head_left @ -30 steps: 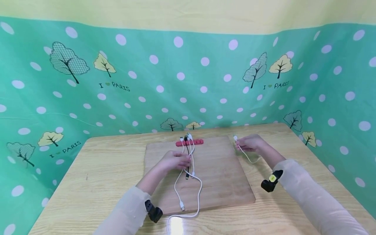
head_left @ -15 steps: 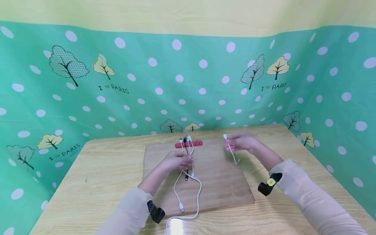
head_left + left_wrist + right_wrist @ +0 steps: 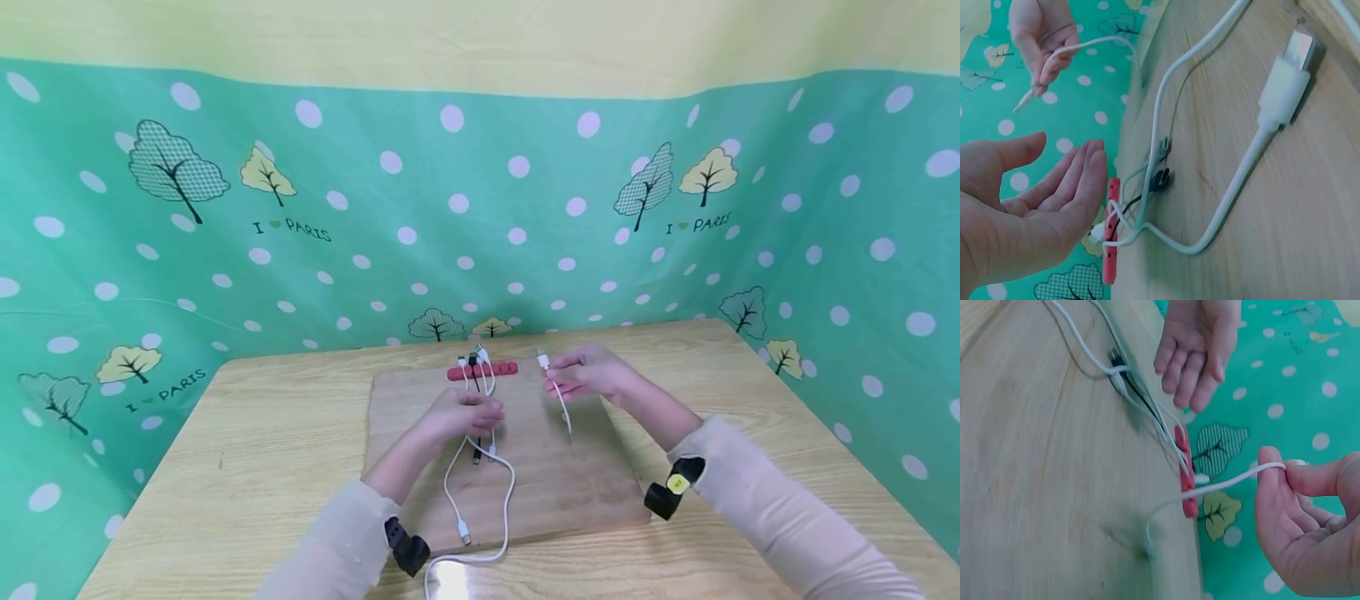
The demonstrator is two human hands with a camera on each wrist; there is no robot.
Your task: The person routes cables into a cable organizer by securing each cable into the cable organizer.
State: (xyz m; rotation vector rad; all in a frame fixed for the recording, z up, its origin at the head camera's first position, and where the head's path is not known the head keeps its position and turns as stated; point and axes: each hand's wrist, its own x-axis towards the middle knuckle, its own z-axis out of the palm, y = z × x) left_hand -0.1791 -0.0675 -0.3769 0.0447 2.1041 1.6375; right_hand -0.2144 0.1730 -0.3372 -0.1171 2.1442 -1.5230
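My right hand [image 3: 592, 372] pinches a short white charging cable [image 3: 1229, 483] just below its plug [image 3: 543, 360]. The cable's other end hangs over the board, near its surface. With fingers relaxed and palm bare, my left hand [image 3: 1035, 212] hovers above the cables and holds nothing. A red cable holder [image 3: 507, 367] lies along the board's far edge. Two white cables and a black cable [image 3: 476, 458] run through it, their plugs poking out at the back. The right part of the holder has no cable in it.
Under the cables lies a wooden board [image 3: 570, 492] on a wood-grain table [image 3: 285, 450]. A white connector [image 3: 463, 531] rests near the board's front edge, and a long white cable [image 3: 513, 483] trails off the front. A green dotted curtain [image 3: 375, 250] stands behind.
My right hand has carried the white cable leftward from the table's right side to over the board, near the red holder. My left hand has shifted slightly right.
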